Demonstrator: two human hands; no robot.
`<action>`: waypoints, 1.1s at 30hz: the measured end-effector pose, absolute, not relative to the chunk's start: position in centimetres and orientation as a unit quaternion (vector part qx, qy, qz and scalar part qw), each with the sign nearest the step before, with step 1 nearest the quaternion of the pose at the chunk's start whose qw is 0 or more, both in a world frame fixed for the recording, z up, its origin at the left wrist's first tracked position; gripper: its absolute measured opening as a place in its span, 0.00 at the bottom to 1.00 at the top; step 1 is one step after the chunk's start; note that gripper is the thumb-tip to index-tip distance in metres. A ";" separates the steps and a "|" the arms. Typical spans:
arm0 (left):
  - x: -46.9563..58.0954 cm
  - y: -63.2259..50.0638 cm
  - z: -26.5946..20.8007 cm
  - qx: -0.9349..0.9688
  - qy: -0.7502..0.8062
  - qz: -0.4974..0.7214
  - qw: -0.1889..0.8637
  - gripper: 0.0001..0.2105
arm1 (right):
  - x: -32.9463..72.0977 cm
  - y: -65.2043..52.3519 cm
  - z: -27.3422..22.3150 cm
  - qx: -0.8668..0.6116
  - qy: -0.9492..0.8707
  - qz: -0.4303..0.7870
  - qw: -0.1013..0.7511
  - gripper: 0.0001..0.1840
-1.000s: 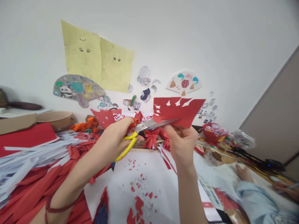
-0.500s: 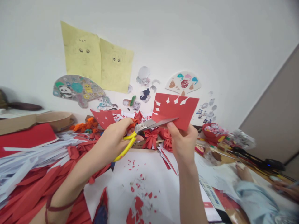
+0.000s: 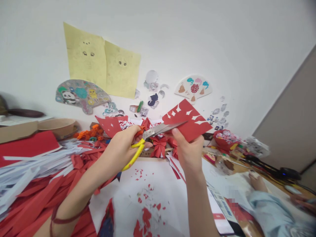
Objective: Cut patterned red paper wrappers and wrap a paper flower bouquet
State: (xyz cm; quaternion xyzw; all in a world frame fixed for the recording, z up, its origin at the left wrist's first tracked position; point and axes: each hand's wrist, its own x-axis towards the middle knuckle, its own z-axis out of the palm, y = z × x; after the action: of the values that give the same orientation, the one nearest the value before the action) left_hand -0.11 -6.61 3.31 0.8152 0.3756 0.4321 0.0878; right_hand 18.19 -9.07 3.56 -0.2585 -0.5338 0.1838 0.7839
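Red paper [image 3: 191,129] pinched, right hand [image 3: 191,151] upright — scissors [image 3: 153,131] gripped, left hand [image 3: 122,142] slanted

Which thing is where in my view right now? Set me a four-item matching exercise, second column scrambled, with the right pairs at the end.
1. Scissors
2. Red paper with holes
3. Panda fan
4. Red scraps

A. Scattered on white paper
B. In the left hand
C. Below the yellow sheets
D. In the right hand

Pairs: 1-B, 2-D, 3-C, 4-A

Softly lit white wall [image 3: 234,39] beyond the fingers [image 3: 178,136]; wooden table [image 3: 271,181] lower, to their right; brownish panel [image 3: 291,112] farther right.
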 end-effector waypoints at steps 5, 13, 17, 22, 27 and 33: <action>0.0 -6.8 3.4 0.812 0.377 0.439 0.082 0.15 | 18.1 -8.9 3.4 -0.248 -0.521 0.179 0.797 0.10; 0.4 -6.8 3.2 0.807 0.403 0.421 0.094 0.16 | 16.6 -8.6 3.4 -0.213 -0.464 0.220 0.831 0.14; 0.8 -6.7 3.1 0.806 0.425 0.397 0.110 0.16 | 16.1 -8.5 3.3 -0.177 -0.453 0.240 0.840 0.16; 0.8 -6.7 2.7 0.803 0.443 0.383 0.107 0.15 | 15.6 -8.4 3.3 -0.160 -0.448 0.246 0.845 0.17; 1.0 -6.5 2.3 0.801 0.447 0.386 0.100 0.13 | 15.4 -8.3 3.2 -0.148 -0.440 0.270 0.844 0.20; 1.2 -6.5 2.3 0.796 0.456 0.386 0.096 0.14 | 15.6 -8.1 3.1 -0.152 -0.447 0.275 0.838 0.20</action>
State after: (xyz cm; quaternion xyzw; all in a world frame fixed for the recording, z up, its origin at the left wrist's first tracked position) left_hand 1.22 -6.48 2.25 0.7960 0.4562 0.3862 0.0958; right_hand 15.55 -8.05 3.14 -0.1520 -0.4466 0.2746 0.8379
